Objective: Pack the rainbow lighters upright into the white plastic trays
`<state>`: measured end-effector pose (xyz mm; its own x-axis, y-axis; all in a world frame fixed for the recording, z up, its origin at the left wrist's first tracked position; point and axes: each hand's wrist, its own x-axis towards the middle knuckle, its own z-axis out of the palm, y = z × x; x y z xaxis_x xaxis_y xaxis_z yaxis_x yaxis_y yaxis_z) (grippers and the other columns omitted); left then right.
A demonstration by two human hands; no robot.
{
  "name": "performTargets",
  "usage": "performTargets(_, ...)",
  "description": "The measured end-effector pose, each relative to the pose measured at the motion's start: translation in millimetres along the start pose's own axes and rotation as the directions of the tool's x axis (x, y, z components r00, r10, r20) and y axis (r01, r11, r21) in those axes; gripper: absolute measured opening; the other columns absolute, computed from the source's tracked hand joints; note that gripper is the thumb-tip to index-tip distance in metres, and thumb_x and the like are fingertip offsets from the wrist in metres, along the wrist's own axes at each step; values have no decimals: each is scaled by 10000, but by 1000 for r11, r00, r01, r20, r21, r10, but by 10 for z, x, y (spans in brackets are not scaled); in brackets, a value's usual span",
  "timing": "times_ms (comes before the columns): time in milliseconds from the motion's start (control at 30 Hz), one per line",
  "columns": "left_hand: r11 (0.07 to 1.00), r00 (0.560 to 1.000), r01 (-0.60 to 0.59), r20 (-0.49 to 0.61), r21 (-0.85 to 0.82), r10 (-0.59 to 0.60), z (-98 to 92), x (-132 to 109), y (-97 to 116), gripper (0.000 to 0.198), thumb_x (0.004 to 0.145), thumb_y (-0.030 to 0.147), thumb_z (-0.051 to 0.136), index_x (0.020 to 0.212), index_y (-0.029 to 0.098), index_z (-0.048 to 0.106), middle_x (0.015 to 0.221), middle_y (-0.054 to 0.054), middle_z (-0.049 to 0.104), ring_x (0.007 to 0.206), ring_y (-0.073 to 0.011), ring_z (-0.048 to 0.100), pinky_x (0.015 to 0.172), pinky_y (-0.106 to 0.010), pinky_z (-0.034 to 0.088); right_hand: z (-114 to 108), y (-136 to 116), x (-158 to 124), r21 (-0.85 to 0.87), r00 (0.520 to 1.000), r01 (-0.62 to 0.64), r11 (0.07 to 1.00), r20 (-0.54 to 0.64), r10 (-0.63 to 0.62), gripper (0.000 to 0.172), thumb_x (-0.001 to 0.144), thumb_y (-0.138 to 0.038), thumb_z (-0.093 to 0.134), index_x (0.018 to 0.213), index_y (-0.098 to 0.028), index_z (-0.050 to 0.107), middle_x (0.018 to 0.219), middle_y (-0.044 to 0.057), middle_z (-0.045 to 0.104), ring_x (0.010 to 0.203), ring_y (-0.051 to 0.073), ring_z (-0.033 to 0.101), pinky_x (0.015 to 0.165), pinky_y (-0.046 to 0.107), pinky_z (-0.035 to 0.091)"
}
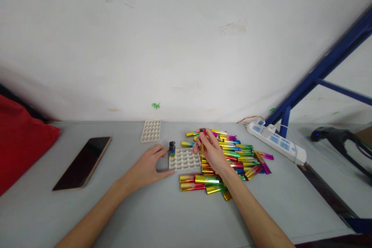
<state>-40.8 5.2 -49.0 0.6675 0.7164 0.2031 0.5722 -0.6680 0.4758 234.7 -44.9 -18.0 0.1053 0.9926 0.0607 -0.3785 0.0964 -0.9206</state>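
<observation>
A white tray with rows of small pockets lies on the table, and a few lighters with black tops stand upright in its far left corner. My left hand is at the tray's left side, thumb and forefinger spread apart; the thumb is at the near corner and the fingertips are by the standing lighters. Above the tray's right end, my right hand pinches a lighter, mostly covered by the fingers. A pile of shiny lighters in gold, red, green and purple lies around and beneath that hand.
A second pocketed tray lies by the wall. To the left are a dark phone and a red cloth item. A white power strip, a blue metal frame and a black handheld device are at the right.
</observation>
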Motion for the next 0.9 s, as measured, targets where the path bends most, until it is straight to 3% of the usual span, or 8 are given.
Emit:
performTargets(100,1000,1000,-3,-8,0,3,8,-2,-8,477,893,606,880,1127,212,747,1090,-82,737,1018,-312,724,956,-443,615,76,51,-39,-37,995,-67,997,69,70,583,869,-795,840,1071,-301,603,731,-101,529,522,117,463,513,269,439)
performTargets(200,1000,1000,-11,-17,-6,11,12,-7,-24,479,893,617,877,1123,217,748,1095,-87,746,1018,-312,727,943,-436,617,140,139,-63,-226,988,-123,966,68,142,572,937,-847,705,974,-306,521,672,-109,420,499,121,302,459,259,268)
performTargets(367,999,999,-37,-17,-8,37,-3,-10,-24,454,904,608,870,1117,227,745,1082,-82,754,1004,-305,729,925,-420,616,216,216,-94,-586,996,78,807,5,-93,593,1018,-777,560,723,-281,425,655,-49,417,642,164,396,590,308,304)
performTargets(433,999,999,-42,-24,-4,42,-8,-9,-15,438,909,599,868,1106,229,741,1071,-78,753,1005,-304,729,926,-415,614,230,210,-114,-649,993,91,755,0,-119,604,1011,-745,555,666,-279,386,638,-51,388,647,158,378,614,319,288)
performTargets(667,999,999,-33,-16,-2,33,3,-1,-21,449,904,612,869,1100,230,737,1070,-76,749,1005,-301,728,935,-411,613,214,223,-131,-693,988,60,718,-62,-142,437,929,-539,526,619,-288,349,589,-59,354,605,148,340,605,331,240)
performTargets(900,1000,1000,-19,-13,-9,19,-10,-11,-21,476,899,629,870,1131,231,749,1088,-84,753,1020,-312,728,945,-426,616,208,198,-123,-698,981,106,708,-44,-190,511,1036,-606,556,671,-289,392,614,-40,455,619,183,419,637,344,295)
